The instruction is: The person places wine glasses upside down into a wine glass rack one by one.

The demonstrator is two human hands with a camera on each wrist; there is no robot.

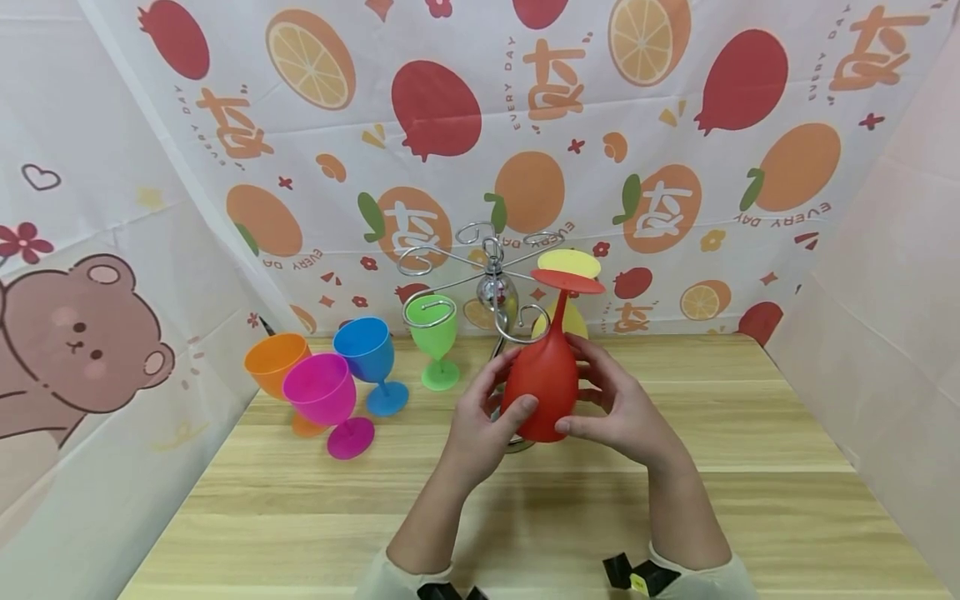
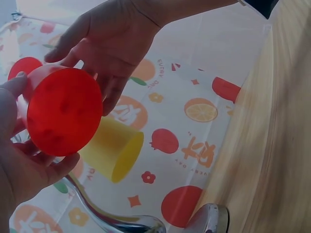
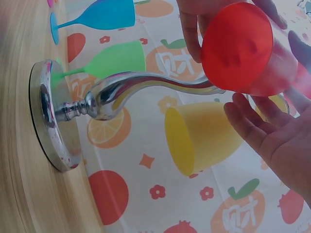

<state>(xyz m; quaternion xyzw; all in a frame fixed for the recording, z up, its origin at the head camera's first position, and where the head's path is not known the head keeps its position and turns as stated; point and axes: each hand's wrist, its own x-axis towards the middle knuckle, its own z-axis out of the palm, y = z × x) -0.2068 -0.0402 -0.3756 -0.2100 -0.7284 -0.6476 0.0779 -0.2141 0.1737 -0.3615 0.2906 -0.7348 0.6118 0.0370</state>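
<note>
Red goblet (image 1: 546,385) inverted; left hand (image 1: 482,427), right hand (image 1: 632,414) half-curled, gripping opposite sides.

Red goblet (image 1: 545,383): smooth plastic. Rack (image 3: 104,99): glossy metal. Tabletop (image 1: 360,517): wood-grained.

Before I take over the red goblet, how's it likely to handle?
The red goblet is probably stiff: its bowl looks undented between the left hand and right hand. Likely light, since finger shadows showing through suggest thin walls. Its smooth surface could slip.
</note>
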